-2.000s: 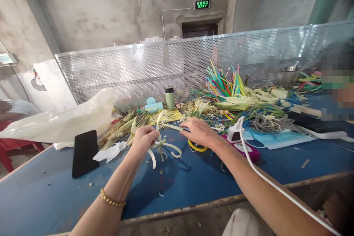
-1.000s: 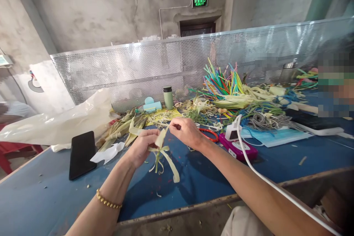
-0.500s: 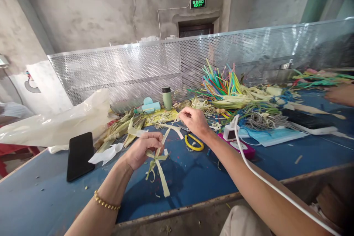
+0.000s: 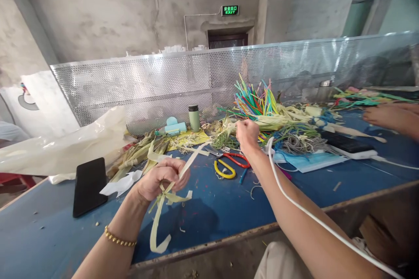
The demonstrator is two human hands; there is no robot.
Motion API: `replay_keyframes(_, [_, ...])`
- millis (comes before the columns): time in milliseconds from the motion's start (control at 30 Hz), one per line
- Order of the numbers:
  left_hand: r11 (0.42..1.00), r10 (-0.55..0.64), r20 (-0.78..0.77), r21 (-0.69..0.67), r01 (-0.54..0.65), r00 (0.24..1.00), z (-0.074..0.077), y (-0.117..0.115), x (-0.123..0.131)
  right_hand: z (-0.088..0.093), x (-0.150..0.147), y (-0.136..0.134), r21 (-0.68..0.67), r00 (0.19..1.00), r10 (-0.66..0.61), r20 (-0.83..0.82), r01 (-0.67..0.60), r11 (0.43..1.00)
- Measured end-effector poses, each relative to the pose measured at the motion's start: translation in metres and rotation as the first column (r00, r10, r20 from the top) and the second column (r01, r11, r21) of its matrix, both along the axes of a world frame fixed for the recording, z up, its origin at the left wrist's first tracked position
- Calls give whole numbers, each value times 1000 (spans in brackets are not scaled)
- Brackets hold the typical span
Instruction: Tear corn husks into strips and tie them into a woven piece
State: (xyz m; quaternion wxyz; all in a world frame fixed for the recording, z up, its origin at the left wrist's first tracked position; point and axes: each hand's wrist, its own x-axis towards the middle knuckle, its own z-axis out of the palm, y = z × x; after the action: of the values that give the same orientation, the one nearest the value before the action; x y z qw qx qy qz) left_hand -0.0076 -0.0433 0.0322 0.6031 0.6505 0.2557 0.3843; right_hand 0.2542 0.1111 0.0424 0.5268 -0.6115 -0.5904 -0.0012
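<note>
My left hand (image 4: 165, 178) is closed around a knotted bundle of pale green husk-like strips (image 4: 157, 226). One strip runs up and right from the fist, while others hang below over the blue table. My right hand (image 4: 248, 134) is closed at the edge of a pile of pale husk strips (image 4: 276, 121); its fingers face away, so what they grip, if anything, is hidden. Between and below the hands lie scissors (image 4: 225, 177) with one yellow and one red handle.
A black phone (image 4: 90, 187) and white scrap (image 4: 121, 183) lie left, with plastic sheeting (image 4: 81, 144) behind. A green bottle (image 4: 194, 120) and colourful stems (image 4: 253, 100) stand at back. A white cable (image 4: 288, 200) crosses my right arm. Another person's hand (image 4: 382, 115) is at right.
My right hand has moved right and away from the long strip's upper end, uncovering the red scissor handle. My left hand has turned the bundle slightly, and its hanging strip swung left.
</note>
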Motion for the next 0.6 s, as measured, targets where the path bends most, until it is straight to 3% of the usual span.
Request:
replay_keyframes(100, [994, 106, 19, 9, -106, 994, -3, 7, -1, -3, 2, -6, -69, 995, -80, 54, 83, 994])
replay_keyframes(200, [901, 432, 15, -29, -432, 902, -9, 18, 1, -5, -12, -22, -148, 961, -15, 278, 58, 987])
replay_keyframes(233, [851, 524, 12, -40, -524, 851, -11, 21, 1, -5, -19, -28, -121, 939, 42, 343, 0, 993])
replay_keyframes(300, [791, 611, 19, -56, -609, 792, -15, 26, 2, -5, -37, -41, -20, 899, 233, 371, -243, 970])
replay_keyframes(333, [786, 618, 29, -54, -616, 786, -16, 28, 2, -5, -46, -48, -13, 873, 366, 322, -383, 924])
replay_keyframes(367, [789, 614, 38, -41, -613, 788, -16, 28, 2, -5, -55, -54, -58, 803, 538, 258, -543, 838])
replay_keyframes(433, [796, 604, 48, 10, -605, 796, -17, 28, 3, -7, -69, -65, -158, 609, 782, 133, -766, 623])
replay_keyframes(600, [791, 601, 40, 111, -601, 798, -18, 26, 8, -17, -86, -82, -212, 426, 903, -55, -889, 406])
